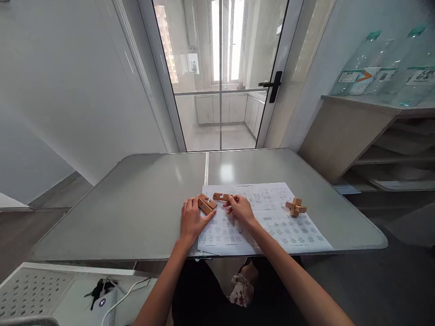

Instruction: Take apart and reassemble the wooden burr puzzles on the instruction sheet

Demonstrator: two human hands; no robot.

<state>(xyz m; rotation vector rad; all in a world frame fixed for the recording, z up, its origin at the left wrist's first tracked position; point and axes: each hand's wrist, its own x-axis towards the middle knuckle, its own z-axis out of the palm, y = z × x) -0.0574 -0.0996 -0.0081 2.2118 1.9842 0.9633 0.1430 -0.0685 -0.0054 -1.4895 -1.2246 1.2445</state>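
My left hand (193, 220) is closed around a pair of notched wooden puzzle pieces (206, 204) lying side by side at the left edge of the printed sheet (272, 226). Between thumb and fingers, my right hand (240, 208) pinches one end of another notched wooden puzzle piece (220, 196), just right of the pair. Its notch faces up, and the fingers hide its right end. To the right on the paper stands an assembled wooden burr puzzle (296, 207), touched by neither hand.
The sheets lie on a grey table (136, 213) with rounded corners. A glass door (220, 113) stands behind it. At right, a shelf unit (360, 131) holds large water bottles (374, 68). Lower left, a white stand (68, 290) carries keys (102, 290) and a cabled white device (105, 305).
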